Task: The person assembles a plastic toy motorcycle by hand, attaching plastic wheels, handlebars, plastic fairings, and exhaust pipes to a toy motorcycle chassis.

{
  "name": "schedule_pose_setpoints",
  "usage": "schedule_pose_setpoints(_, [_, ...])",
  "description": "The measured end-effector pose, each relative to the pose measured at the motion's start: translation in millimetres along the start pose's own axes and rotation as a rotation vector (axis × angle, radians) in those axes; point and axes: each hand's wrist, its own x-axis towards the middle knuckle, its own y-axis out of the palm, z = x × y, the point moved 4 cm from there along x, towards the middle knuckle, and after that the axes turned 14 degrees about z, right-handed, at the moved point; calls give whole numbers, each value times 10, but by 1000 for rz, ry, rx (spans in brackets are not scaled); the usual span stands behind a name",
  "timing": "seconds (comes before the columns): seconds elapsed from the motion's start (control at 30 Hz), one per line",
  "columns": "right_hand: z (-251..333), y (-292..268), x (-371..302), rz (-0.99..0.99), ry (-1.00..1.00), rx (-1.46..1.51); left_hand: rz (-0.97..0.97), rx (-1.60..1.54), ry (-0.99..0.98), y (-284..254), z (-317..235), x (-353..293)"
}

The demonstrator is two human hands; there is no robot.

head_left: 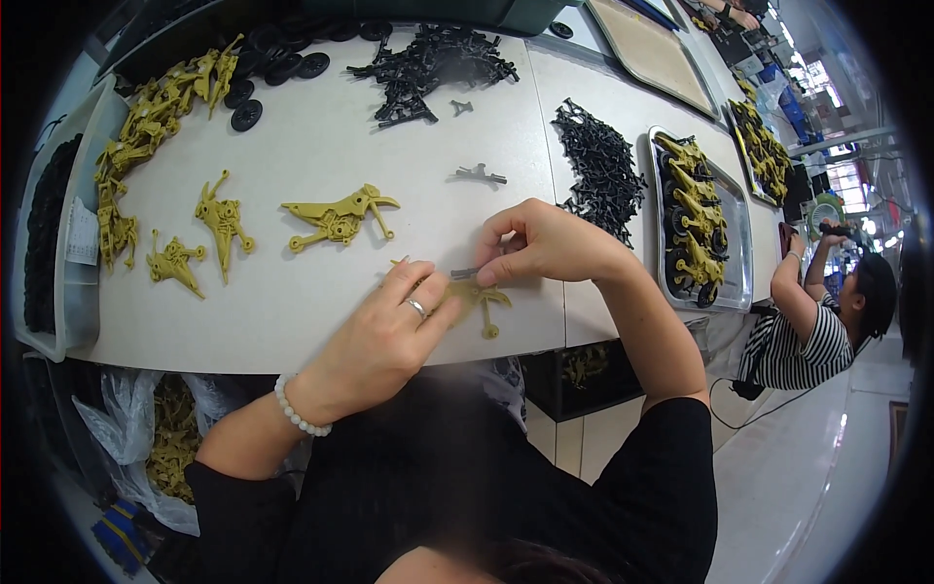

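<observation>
Near the table's front edge, my left hand (394, 321) grips a yellow plastic toy bike frame (493, 307); its fingers cover much of it. My right hand (550, 243) has thumb and forefinger pinched on a small grey plastic bracket (464, 274), which lies against the top of that frame. Just beyond my hands, another grey bracket (479, 175) rests on the table. To the left lie several loose yellow frames, the nearest a larger frame (341, 216) with a curved, pointed end.
Black brackets are heaped at the back (428, 73) and right (598, 165). Black wheels (247, 115) lie at the back left, beside a pile of yellow frames (146, 127). A white bin (83, 243) stands left. A metal tray (741, 243) holds assembled frames. A co-worker (817, 321) is at far right.
</observation>
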Motion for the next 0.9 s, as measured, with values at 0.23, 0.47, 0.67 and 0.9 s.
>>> schedule_pose_setpoints(0.23, [8,-17,45,42,-43,-59,11,-16,16,-11,19,18])
schedule_pose_setpoints(0.47, [59,58,-8,-121,-119,-345,9,-63,40,-23,57,26])
schedule_pose_setpoints(0.67, [-22,23,-36,-103,-171,-82,-1,-5,39,-42,-9,14])
schedule_pose_setpoints(0.9, [17,42,-52,-117,-87,-31,-6,-5,63,-5,16,18])
